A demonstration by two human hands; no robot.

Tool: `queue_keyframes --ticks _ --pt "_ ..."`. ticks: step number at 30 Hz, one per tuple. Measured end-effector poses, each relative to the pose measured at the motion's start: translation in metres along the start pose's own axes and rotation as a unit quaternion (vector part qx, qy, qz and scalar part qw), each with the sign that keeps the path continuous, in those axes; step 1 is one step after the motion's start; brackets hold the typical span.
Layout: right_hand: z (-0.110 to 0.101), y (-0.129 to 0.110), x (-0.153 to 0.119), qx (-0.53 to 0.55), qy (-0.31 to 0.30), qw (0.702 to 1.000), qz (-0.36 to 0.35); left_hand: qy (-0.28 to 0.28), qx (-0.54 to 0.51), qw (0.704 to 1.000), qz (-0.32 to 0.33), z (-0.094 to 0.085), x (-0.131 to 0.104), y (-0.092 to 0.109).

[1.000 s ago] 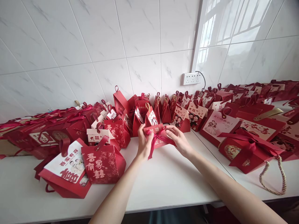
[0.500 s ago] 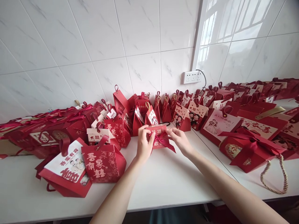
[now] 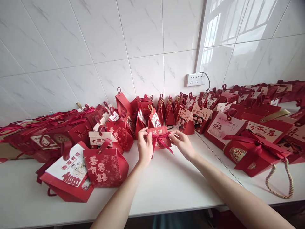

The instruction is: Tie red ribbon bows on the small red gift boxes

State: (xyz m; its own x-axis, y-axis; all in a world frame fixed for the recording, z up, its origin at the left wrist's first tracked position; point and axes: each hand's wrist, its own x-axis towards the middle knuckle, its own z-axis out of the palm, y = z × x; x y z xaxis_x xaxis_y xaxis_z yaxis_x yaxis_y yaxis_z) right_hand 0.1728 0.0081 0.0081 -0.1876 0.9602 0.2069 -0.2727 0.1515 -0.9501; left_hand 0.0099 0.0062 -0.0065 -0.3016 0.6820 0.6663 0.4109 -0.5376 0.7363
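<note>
Between my hands is a small red gift box (image 3: 160,129) with pale lettering, at the middle of the table. A dark red ribbon (image 3: 164,136) is tied in a bow across its front, its tails hanging down. My left hand (image 3: 145,147) is closed at the left side, thumb and fingers pinching the bow's left loop against the box edge. My right hand (image 3: 183,143) pinches the bow's right loop between thumb and fingertips. The back of the box is out of sight.
Red gift boxes (image 3: 186,121) crowd along the tiled wall. Two boxes (image 3: 105,168) lean together at front left. A ribboned box (image 3: 254,156) with a rope handle (image 3: 290,181) sits at right. A socket strip (image 3: 195,79) is on the wall. The white table (image 3: 176,190) has a seam.
The bow now lies flatter and narrower, its loops drawn out sideways. My left hand has shifted slightly left, and more of the box's lettering shows.
</note>
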Motion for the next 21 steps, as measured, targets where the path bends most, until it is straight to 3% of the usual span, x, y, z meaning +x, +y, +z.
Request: queue_keyframes --ticks 12,17,21 --pt "0.002 0.0 0.0 0.005 0.038 0.999 0.005 -0.003 -0.013 0.998 -0.055 0.001 0.001 0.007" --pt "0.001 0.0 0.0 -0.021 0.063 0.998 -0.001 -0.027 -0.062 0.995 -0.079 -0.001 0.001 0.012" --pt "0.001 0.001 0.001 -0.037 0.049 0.998 -0.008 -0.079 -0.101 0.985 -0.118 -0.001 -0.001 0.014"
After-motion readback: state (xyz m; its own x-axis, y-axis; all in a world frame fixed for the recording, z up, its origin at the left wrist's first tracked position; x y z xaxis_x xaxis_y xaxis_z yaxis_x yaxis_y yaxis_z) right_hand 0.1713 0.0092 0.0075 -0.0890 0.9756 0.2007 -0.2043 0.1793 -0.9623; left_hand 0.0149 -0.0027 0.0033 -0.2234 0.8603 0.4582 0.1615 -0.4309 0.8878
